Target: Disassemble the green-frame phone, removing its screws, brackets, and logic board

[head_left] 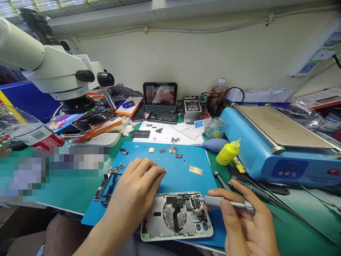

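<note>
An opened phone housing [162, 224] with camera rings and flex cables lies near the front edge of the blue mat [173, 181]. My right hand [247, 224] holds a silver screwdriver [229, 204] nearly level, its tip over the housing's upper right part. Just above the housing's left end is my left hand [141, 181], its fingers curled and pressed together; whatever they pinch, if anything, is hidden. Beside that hand, on the mat's left, lie a logic board [101, 188] and a dark flex part [108, 193]. Small metal parts, including a camera-like module [151, 150], dot the mat's far side.
Behind the mat, a black battery [140, 134] lies on white paper, with a small screen [160, 97] beyond. To the right are a yellow bottle [228, 153], a blower [215, 144], tweezers [282, 199] and a blue heating plate [282, 142]. A microscope [64, 73] overhangs the left.
</note>
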The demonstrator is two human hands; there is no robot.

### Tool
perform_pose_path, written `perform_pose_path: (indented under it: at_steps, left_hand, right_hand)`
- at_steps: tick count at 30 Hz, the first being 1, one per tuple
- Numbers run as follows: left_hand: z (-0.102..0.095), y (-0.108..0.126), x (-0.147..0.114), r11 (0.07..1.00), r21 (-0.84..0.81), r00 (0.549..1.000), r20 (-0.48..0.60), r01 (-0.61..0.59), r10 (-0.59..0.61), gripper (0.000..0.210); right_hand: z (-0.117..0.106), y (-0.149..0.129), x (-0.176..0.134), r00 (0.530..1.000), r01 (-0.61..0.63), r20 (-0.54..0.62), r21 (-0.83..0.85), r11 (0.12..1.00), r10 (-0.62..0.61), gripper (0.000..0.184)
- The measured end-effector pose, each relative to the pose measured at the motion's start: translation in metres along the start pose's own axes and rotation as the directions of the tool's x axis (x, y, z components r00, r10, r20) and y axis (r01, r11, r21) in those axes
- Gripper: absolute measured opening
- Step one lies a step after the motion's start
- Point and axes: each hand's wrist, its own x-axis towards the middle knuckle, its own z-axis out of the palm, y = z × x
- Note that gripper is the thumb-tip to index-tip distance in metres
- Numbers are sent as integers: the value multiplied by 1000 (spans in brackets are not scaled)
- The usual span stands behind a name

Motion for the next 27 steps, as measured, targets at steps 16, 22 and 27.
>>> perform_pose_path:
  at_steps: [16, 22, 27]
  left_hand:
    - [-10, 9, -50, 971, -237, 982, 173, -28, 70, 34]
    - [-8, 7, -44, 964, -264, 999, 47, -14, 28, 39]
    - [-10, 12, -37, 963, -271, 999, -41, -12, 1, 49]
  right_hand:
    - [2, 34, -9, 792, 604, 82, -253, 756, -605, 19]
    - [2, 32, -10, 799, 597, 117, -265, 757, -589, 20]
    - [2, 33, -10, 814, 576, 109, -275, 770, -570, 20]
